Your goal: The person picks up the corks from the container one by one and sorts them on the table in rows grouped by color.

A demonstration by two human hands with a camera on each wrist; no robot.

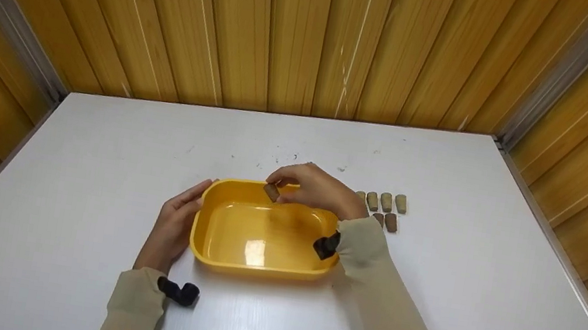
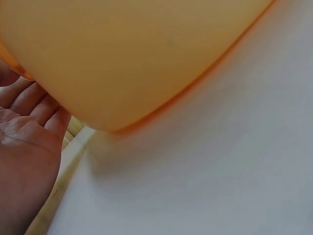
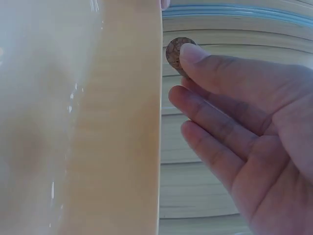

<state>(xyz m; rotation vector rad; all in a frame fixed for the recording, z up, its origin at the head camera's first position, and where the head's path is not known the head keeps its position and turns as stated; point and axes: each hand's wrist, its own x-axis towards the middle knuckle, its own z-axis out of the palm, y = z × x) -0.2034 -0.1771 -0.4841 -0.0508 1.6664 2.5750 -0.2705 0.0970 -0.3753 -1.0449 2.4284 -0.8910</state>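
A yellow plastic basin [image 1: 254, 269] is at the middle of the white table. My left hand [image 1: 175, 223] holds its left end, with the fingers along the outer wall and the thumb by the rim; the left wrist view shows the palm [image 2: 29, 152] beside the basin wall [image 2: 122, 58]. Over the far rim, my right hand [image 1: 319, 190] pinches a brown cork stopper [image 1: 271, 192] between thumb and fingers. The right wrist view shows the stopper's round, speckled end [image 3: 173, 53] beyond the basin edge, the other fingers [image 3: 210, 142] loosely bent.
Light cork stoppers [image 1: 386, 202] stand in a row to the right of the basin, partly hidden by the right wrist. Darker brown stoppers [image 1: 391, 223] are in front of them. Wood-patterned panels [image 1: 297, 35] surround the table [image 1: 112, 160].
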